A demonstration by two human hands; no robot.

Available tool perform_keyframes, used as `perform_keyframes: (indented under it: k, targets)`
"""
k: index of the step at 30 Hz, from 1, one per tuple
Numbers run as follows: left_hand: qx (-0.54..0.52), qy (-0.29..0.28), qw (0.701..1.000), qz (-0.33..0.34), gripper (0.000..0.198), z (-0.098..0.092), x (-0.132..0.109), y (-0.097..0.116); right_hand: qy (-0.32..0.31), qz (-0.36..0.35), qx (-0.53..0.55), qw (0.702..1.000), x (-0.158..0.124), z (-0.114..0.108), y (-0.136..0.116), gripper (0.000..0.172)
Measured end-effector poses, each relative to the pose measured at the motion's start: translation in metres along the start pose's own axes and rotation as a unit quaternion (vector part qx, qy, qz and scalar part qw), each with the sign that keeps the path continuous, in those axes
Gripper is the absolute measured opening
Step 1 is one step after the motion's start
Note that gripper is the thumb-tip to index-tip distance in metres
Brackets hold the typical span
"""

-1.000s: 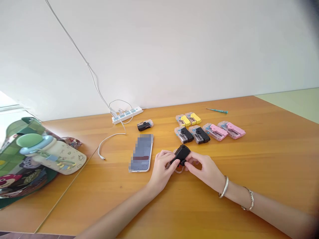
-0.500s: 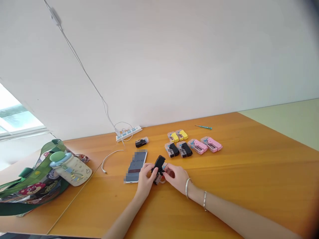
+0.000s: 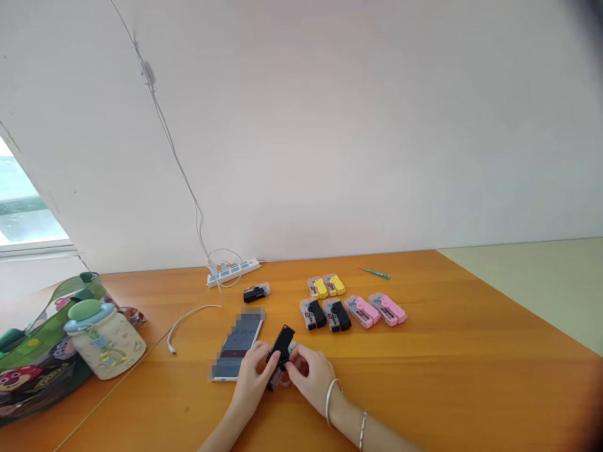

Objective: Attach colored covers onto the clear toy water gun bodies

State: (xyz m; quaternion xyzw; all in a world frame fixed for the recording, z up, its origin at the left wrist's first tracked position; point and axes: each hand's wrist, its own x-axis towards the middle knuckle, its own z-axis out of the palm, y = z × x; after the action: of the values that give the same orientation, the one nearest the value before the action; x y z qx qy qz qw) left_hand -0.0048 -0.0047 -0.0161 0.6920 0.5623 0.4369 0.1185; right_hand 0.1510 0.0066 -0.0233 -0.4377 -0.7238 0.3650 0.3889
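My left hand [image 3: 255, 371] is closed on a small black-and-clear plastic gadget [image 3: 283, 342], its thumb pressed against the black part. The gadget is tilted, black end up, its clear end low between my hands. My right hand [image 3: 308, 375] pinches the gadget's right side near a round black knob, and the fingertips hide part of it. Similar gadgets lie beyond my hands: two black ones [image 3: 337, 316], two pink ones [image 3: 387, 309] and two yellow ones [image 3: 334, 285]. Another black gadget [image 3: 255, 292] lies apart, further left.
A phone [image 3: 239, 339] showing a timer lies left of my hands. Behind it are a white power strip [image 3: 233, 272] and a white cable [image 3: 188, 313]. A teal screwdriver [image 3: 375, 273] lies at the back. At left stand a cream bottle [image 3: 110, 345] and a green clear bag [image 3: 42, 370].
My view has tilted up and shifted, so the table sits lower in the picture. Both hands keep the same grip on the gadget. The phone timer has advanced by a second.
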Motion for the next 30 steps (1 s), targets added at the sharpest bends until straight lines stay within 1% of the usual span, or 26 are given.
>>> perform_keyframes:
  k: [2,7,10,12,15,17,18,22,25,27,30]
  targets:
    - [-0.006,-0.014,1.000,-0.006,0.034,0.000,0.000,0.001,0.008,0.005,0.011,1.000,0.000,0.001,0.002,0.008]
    - [-0.013,-0.025,1.000,-0.012,0.037,0.003,0.000,-0.001,0.025,0.011,0.048,0.998,0.000,0.001,0.008,0.010]
    - [-0.004,-0.036,0.999,0.005,0.035,0.005,0.000,-0.006,0.015,0.009,0.107,0.994,0.000,0.001,0.010,0.012]
    - [0.012,-0.048,0.999,0.021,0.033,0.006,0.001,-0.008,0.020,0.024,0.120,0.992,-0.001,0.001,0.010,0.014]
    - [0.033,-0.054,0.997,0.040,0.029,0.006,0.000,-0.007,0.034,0.045,0.107,0.993,-0.003,0.000,0.008,0.018]
    - [0.037,-0.062,0.996,0.046,0.028,0.006,-0.002,-0.002,0.047,0.044,0.088,0.994,-0.004,-0.001,0.006,0.020]
    - [0.037,-0.061,0.997,0.040,0.027,0.005,-0.002,0.001,0.055,0.042,0.082,0.994,-0.005,-0.002,0.005,0.020]
    - [0.022,-0.097,0.995,0.007,0.026,0.004,-0.001,0.016,0.085,0.040,0.081,0.992,-0.008,-0.007,0.003,0.023]
    - [0.013,-0.109,0.994,-0.011,0.024,0.004,0.006,0.027,0.118,0.033,0.057,0.991,-0.009,-0.013,0.002,0.024]
    - [0.011,-0.112,0.993,-0.023,0.028,0.007,0.012,0.032,0.142,0.028,0.039,0.989,-0.009,-0.018,0.001,0.023]
    - [0.009,-0.112,0.993,-0.027,0.029,0.013,0.020,0.039,0.156,0.046,0.046,0.986,-0.009,-0.026,0.001,0.023]
